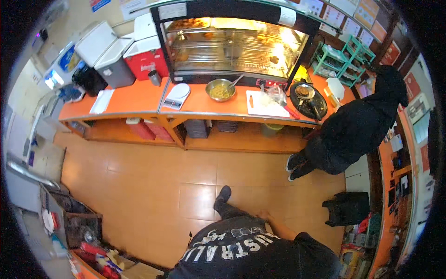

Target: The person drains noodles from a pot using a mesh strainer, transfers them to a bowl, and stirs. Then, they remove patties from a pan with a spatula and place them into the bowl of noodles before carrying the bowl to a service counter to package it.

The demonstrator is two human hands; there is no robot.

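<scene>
My right hand (265, 215) rests low against my dark clothing, partly hidden by my leg. Its fingers are too small and blurred to make out, and no held thing shows. Bare forearm leads from it to the black sleeve of my printed shirt (260, 260). Of my left hand nothing shows. Ahead, across the floor, an orange counter (134, 103) carries a metal bowl (220, 90) of yellowish food with a utensil in it. A white kitchen scale (177, 96) stands left of the bowl. To its right lies a white cutting board (265, 106) with a plastic bag (277, 95) on it.
A lit glass food warmer (232, 46) backs the counter, with red and grey coolers (146, 56) to its left. Another person (357, 125) in black stands at right by a round black pan (309, 104). A black stool (346, 209) stands right; boxes (139, 271) lie lower left.
</scene>
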